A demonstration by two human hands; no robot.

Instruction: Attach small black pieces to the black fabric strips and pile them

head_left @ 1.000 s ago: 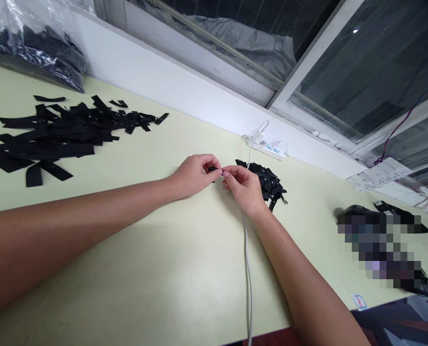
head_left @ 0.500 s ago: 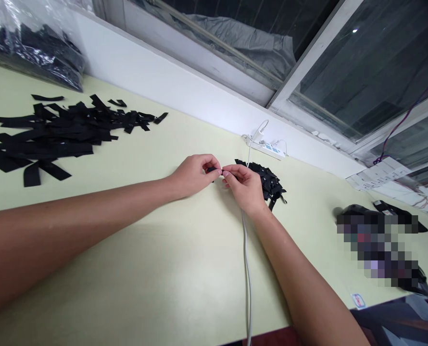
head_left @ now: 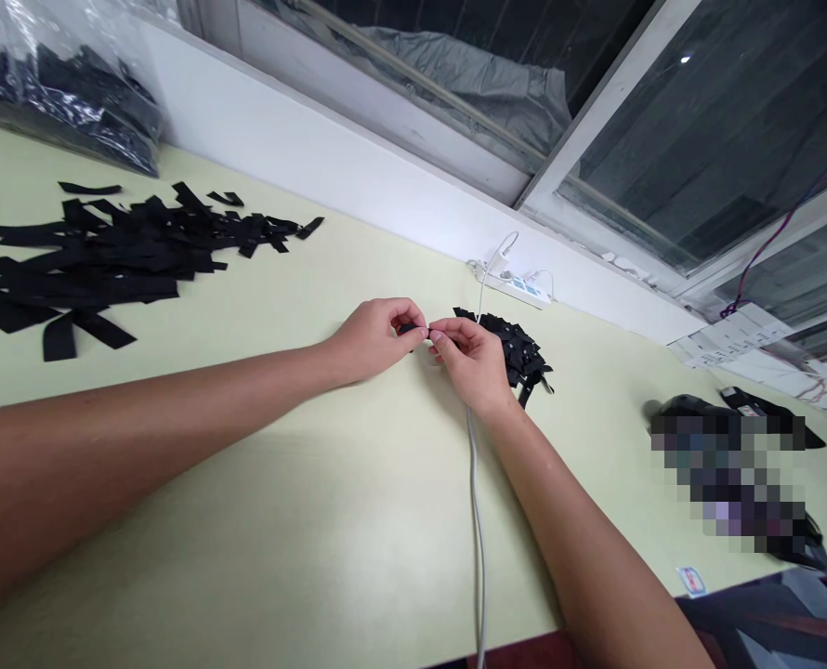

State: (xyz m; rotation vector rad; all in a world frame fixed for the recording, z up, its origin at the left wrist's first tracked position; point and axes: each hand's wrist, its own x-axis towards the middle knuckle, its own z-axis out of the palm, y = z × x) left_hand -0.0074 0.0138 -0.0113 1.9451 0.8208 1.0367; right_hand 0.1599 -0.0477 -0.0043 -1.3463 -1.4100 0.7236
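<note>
Pinching one small black piece: left hand and right hand, tips nearly touching. Flat, matte black strips lie heaped near a glossy plastic bag.

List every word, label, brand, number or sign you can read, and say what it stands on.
No text can be read.
Sticker: red marks, too small to read.
White panel: dark marks, too small to read.
Power strip: blue patches; any print is too small to read.
</note>
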